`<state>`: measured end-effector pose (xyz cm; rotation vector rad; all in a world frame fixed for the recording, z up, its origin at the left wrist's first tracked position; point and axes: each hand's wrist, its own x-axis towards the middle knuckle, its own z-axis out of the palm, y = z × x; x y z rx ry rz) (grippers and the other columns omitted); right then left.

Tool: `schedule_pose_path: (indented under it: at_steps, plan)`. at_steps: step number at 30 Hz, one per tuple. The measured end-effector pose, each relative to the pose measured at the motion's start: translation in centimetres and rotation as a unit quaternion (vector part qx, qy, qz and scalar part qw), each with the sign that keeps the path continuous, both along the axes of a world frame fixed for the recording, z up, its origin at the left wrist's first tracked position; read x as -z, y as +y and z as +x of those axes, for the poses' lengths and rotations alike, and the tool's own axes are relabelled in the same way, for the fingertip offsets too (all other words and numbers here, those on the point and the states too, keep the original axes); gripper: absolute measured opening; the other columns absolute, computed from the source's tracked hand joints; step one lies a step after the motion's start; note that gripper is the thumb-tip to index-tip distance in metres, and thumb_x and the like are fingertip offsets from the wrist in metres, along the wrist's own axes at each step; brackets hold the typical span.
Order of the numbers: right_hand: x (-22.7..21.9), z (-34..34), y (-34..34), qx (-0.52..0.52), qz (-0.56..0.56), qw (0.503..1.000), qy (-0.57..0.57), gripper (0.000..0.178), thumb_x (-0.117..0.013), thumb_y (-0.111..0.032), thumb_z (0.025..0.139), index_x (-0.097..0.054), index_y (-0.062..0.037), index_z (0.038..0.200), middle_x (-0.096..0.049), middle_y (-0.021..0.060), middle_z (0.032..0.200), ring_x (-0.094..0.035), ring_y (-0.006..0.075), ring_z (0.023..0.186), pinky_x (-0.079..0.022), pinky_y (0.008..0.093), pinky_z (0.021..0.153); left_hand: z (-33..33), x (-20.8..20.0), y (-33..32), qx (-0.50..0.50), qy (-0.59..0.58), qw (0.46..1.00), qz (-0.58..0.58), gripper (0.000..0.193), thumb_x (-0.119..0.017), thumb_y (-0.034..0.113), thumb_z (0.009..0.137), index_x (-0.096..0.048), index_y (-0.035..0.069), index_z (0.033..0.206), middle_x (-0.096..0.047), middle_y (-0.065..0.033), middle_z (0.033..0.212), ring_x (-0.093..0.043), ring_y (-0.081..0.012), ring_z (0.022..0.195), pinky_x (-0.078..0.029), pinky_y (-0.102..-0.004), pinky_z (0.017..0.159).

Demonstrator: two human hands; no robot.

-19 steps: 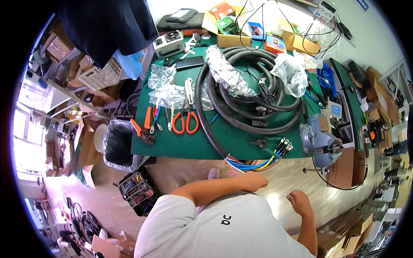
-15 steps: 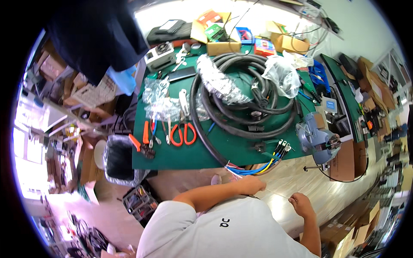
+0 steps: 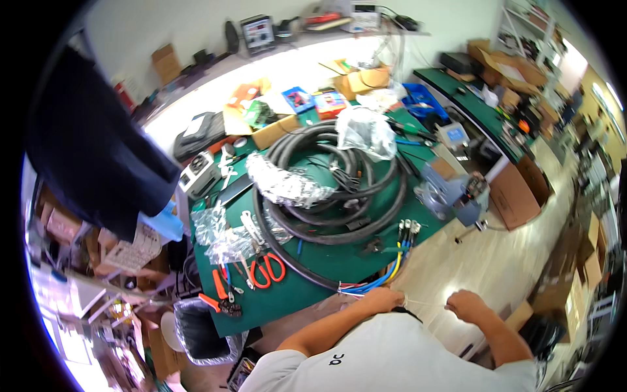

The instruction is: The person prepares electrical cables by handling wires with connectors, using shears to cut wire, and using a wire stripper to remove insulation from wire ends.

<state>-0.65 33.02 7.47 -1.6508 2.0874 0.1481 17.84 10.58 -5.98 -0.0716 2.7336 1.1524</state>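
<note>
Just past the near edge of the green-topped table, my left hand (image 3: 383, 300) is closed beside the stripped end of a thick black cable (image 3: 302, 277). My right hand (image 3: 465, 306) is closed farther right, over the floor. A thin pale string (image 3: 426, 303) stretches between the two hands; its ends are hidden in the fingers. Blue, yellow and other coloured wires (image 3: 394, 266) fan out of the cable end, tipped with metal lugs (image 3: 409, 227). The rest of the cable lies coiled on the table, partly wrapped in silvery film (image 3: 284, 183).
Red-handled scissors (image 3: 268, 270), a crimping tool (image 3: 225, 306) and clear plastic bags (image 3: 228, 245) lie at the table's left. A blue-grey vise (image 3: 447, 193) sits at the right edge. A lined bin (image 3: 202, 336) stands below the left corner; dark clothing (image 3: 98, 150) hangs at far left.
The view has turned and lifted, so the wall shelf shows and the table appears tilted. My right hand has come up almost level with the left; the string still spans both hands.
</note>
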Motion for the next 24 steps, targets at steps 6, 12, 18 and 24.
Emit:
schedule_pose_path:
  at_steps: [6,12,18,24]
  plan:
    - [-1.0,0.2,0.0,-0.125,-0.063,0.99,-0.018,0.023,-0.057,-0.028,0.09,-0.06,-0.0075,0.08,-0.06,0.0083,0.081,-0.059,0.0287,0.082,-0.049,0.0397,0.074,0.1,-1.7,-0.8,0.0,-0.016,1.0,0.026,0.02,-0.057,0.032,0.09,-0.063,0.015,0.099,-0.067,-0.0157,0.085,-0.065,-0.0369,0.079,-0.049,-0.0475,0.066]
    - [-1.3,-1.0,-0.2,-0.105,-0.043,0.993,-0.034,0.022,-0.057,-0.027,0.09,-0.059,-0.0069,0.082,-0.06,0.0084,0.083,-0.059,0.0281,0.085,-0.048,0.0397,0.076,-0.5,-3.0,-0.8,-0.022,-0.026,0.998,0.061,0.025,-0.053,0.035,0.093,-0.064,0.013,0.098,-0.067,-0.0166,0.088,-0.064,-0.0372,0.084,-0.047,-0.0474,0.069]
    - [0.5,-2.3,0.1,-0.04,-0.053,0.998,-0.022,0.019,-0.056,-0.026,0.091,-0.06,-0.0075,0.086,-0.06,0.008,0.087,-0.058,0.0278,0.088,-0.048,0.039,0.078,-0.7,-2.2,-0.8,-0.03,-0.021,0.998,0.06,0.021,-0.056,0.028,0.092,-0.064,0.009,0.098,-0.066,-0.0176,0.089,-0.063,-0.0382,0.084,-0.049,-0.0449,0.07]
    - [2.2,-2.8,1.5,0.011,-0.083,0.994,-0.066,0.015,-0.057,-0.023,0.09,-0.06,-0.009,0.086,-0.06,0.0073,0.087,-0.058,0.0282,0.089,-0.048,0.039,0.079,-1.1,-1.8,-0.5,-0.023,-0.034,0.997,0.059,0.022,-0.051,0.028,0.093,-0.064,0.011,0.096,-0.067,-0.0158,0.093,-0.063,-0.0361,0.088,-0.048,-0.0468,0.072]
